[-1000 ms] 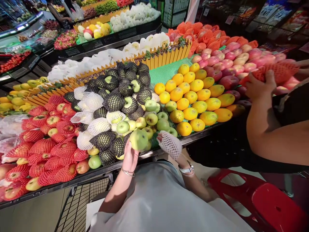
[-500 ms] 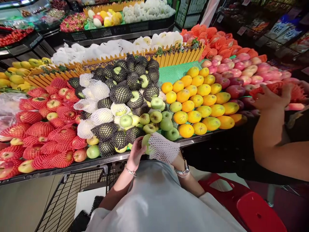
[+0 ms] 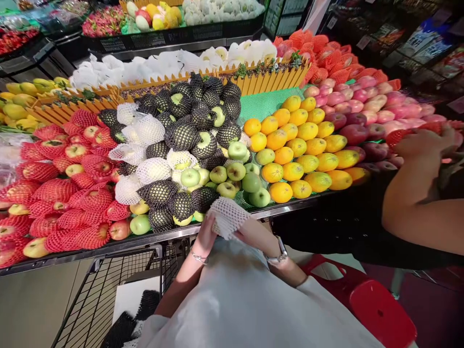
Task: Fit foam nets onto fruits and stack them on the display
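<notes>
Both my hands meet just in front of the fruit stand's metal edge. My left hand and my right hand are closed around a white foam net sleeve. The green apple inside the sleeve is now almost fully covered by the net. A bracelet shows on my left wrist and a watch on my right. Right behind my hands lies a heap of bare green apples, with black-netted fruit and white-netted fruit around it.
Oranges lie to the right, red-netted apples to the left. Another person's arm reaches over pink apples at right. A shopping cart stands below left, a red stool below right.
My left hand brought the green apple down from the pile. My right hand pulled the white net sleeve over it. Both hands came closer to my body.
</notes>
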Tool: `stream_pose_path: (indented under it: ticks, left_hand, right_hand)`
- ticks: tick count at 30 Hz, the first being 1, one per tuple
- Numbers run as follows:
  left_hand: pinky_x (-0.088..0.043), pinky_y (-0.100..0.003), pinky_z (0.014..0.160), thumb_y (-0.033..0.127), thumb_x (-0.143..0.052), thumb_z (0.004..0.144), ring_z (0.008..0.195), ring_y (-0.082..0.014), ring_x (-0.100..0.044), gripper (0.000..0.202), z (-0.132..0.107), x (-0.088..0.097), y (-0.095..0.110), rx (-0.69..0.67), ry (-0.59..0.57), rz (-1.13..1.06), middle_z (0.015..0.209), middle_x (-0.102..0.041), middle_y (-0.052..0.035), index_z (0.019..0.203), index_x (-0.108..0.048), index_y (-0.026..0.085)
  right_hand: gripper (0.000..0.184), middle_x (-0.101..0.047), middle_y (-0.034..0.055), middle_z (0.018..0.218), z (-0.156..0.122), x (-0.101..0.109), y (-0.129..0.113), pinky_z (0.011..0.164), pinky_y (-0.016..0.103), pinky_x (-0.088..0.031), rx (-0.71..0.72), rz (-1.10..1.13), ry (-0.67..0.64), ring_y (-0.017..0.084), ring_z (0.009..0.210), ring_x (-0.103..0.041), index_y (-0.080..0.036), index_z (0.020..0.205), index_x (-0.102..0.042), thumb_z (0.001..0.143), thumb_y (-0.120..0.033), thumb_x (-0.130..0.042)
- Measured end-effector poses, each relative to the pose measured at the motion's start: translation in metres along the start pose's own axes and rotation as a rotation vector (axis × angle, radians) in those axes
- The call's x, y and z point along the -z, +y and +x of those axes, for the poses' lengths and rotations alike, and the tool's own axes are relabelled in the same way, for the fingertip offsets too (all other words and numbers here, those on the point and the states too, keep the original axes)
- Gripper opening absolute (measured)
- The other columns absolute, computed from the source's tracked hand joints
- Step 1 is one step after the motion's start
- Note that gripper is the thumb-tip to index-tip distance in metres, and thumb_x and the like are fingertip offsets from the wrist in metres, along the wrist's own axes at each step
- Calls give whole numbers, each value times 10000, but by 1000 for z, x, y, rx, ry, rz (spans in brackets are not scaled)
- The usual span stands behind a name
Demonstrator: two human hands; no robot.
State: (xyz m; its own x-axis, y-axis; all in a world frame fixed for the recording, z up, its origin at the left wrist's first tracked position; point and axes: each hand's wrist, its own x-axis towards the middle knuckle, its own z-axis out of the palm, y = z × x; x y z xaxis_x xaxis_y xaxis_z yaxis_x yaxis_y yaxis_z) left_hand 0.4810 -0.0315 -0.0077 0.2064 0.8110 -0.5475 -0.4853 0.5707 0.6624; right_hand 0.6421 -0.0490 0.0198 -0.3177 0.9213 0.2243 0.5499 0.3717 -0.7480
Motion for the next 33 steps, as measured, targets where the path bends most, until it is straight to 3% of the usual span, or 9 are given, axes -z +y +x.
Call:
stream_pose_path:
  ticks: [4,9,14,18,21,26,29,31,33]
  left_hand:
    - [-313,-436,1158,539,-688,739,1371,-287,-408,543,1,5,12,-34,11,-88,1309,-615,-95,1145,-640,182]
    - [-259,-409,1187,527,-780,644,1410,-289,-345,648,0,2,16,-119,15,44,1346,-593,-75,1192,-624,218]
    - [-308,-427,1166,646,-716,658,1406,-319,-343,753,-4,-4,11,9,-3,1,1308,-614,-116,1219,-609,156]
    - [-382,-418,1123,584,-616,799,1357,-308,-422,644,-6,-6,9,77,7,39,1305,-615,-110,1270,-576,147]
    - [-414,-419,1101,523,-543,874,1342,-297,-445,569,-6,-10,9,114,41,44,1313,-608,-104,1306,-551,154]
    - [-403,-386,1116,602,-567,833,1389,-279,-385,658,-9,-23,17,64,2,12,1396,-546,-88,1354,-520,201]
    - [-381,-419,1127,658,-543,816,1405,-284,-359,697,-11,-34,24,57,-69,-33,1432,-513,-69,1381,-489,253]
    - [-371,-434,1130,657,-506,839,1404,-286,-361,674,-12,-39,24,96,-90,-49,1425,-519,-66,1379,-489,254]
    - [-374,-416,1131,630,-496,861,1403,-282,-364,639,-11,-39,21,147,-82,-37,1408,-537,-65,1364,-504,237]
  right_hand:
    - [230,-685,82,1035,-11,23,-18,796,320,-549,-111,-19,91,201,947,-658,-202,1061,-623,991,-258,-412]
    - [132,-655,60,798,-12,15,-12,599,294,-509,-195,-137,98,191,695,-630,-175,853,-603,938,-199,-505]
    - [248,-645,90,1120,-13,13,-19,931,407,-514,31,-127,377,231,1099,-585,-228,1162,-574,918,-184,-561]
    - [439,-537,174,1290,-9,14,-16,1000,502,-481,28,-181,98,310,1242,-479,-146,1238,-522,817,-132,-645]
    - [424,-525,215,1285,-10,17,-12,977,505,-493,12,-181,55,324,1236,-480,-98,1228,-520,822,-137,-635]
    - [345,-594,63,1245,-28,14,-3,1084,484,-408,313,147,456,238,1297,-466,-305,1289,-514,951,-236,-501]
    - [715,-443,81,1437,-31,-2,12,1128,514,-360,168,464,697,277,1369,-390,-336,1456,-296,851,-562,-603]
    - [1031,-305,104,1532,-27,-16,22,1153,517,-326,72,556,600,308,1403,-339,-329,1510,-122,711,-721,-640]
    - [1115,-243,93,1560,-22,-26,27,1183,499,-283,18,521,467,325,1425,-293,-340,1518,-72,666,-728,-679]
